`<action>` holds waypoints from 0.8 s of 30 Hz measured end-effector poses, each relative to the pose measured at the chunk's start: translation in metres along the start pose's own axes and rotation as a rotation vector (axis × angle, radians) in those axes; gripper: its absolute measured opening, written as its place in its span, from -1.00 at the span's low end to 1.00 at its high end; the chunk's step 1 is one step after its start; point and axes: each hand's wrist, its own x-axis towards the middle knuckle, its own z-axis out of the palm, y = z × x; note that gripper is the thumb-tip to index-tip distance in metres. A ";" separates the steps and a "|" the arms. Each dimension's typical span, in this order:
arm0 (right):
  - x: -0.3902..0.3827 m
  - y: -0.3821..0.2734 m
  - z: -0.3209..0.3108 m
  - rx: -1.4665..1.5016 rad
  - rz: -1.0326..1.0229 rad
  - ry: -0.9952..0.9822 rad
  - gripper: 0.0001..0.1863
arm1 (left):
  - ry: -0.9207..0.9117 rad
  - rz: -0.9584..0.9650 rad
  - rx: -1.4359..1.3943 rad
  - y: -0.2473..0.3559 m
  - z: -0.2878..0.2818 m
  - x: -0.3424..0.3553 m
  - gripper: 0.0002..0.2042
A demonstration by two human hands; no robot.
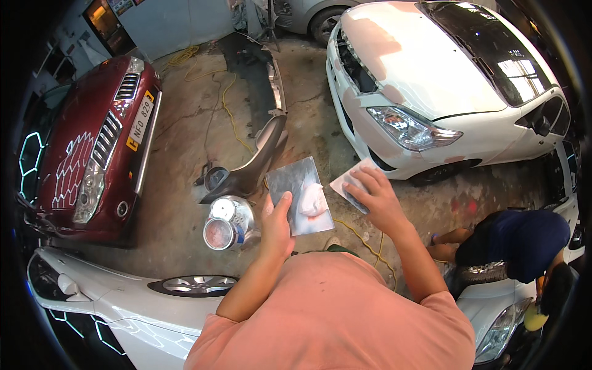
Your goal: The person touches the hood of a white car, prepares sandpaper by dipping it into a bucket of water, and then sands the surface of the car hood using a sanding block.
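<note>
My left hand (pixel 277 219) grips a grey rectangular mixing board (pixel 287 191) by its left side, thumb on top; a mound of pale pink-white paste (pixel 312 200) lies on its right half. My right hand (pixel 376 197) is closed on a flat pale spreader (pixel 342 185) smeared with paste, held just right of the board and apart from it. Beyond my left hand, on the floor, stand round cans (pixel 219 235), one open with pinkish content and another with a white top (pixel 223 206).
A dark bumper piece (pixel 259 154) and yellow hoses (pixel 364 243) lie on the floor. A maroon car (pixel 92 148) stands left, a white car (pixel 419 80) with pink patches ahead right, a silver car (pixel 129 314) lower left. A co-worker in dark clothes (pixel 530 240) bends over at right.
</note>
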 end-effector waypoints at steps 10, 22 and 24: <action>0.012 0.029 -0.061 0.014 -0.314 -0.109 -0.60 | -0.165 0.191 0.219 -0.037 0.065 0.028 -0.64; -0.028 0.012 -0.035 0.103 -0.155 0.064 -0.75 | -0.437 0.261 0.548 -0.043 0.076 0.054 -0.58; -0.044 -0.013 -0.028 0.102 -0.136 0.061 -0.75 | -0.356 0.213 0.588 -0.038 0.070 0.050 -0.54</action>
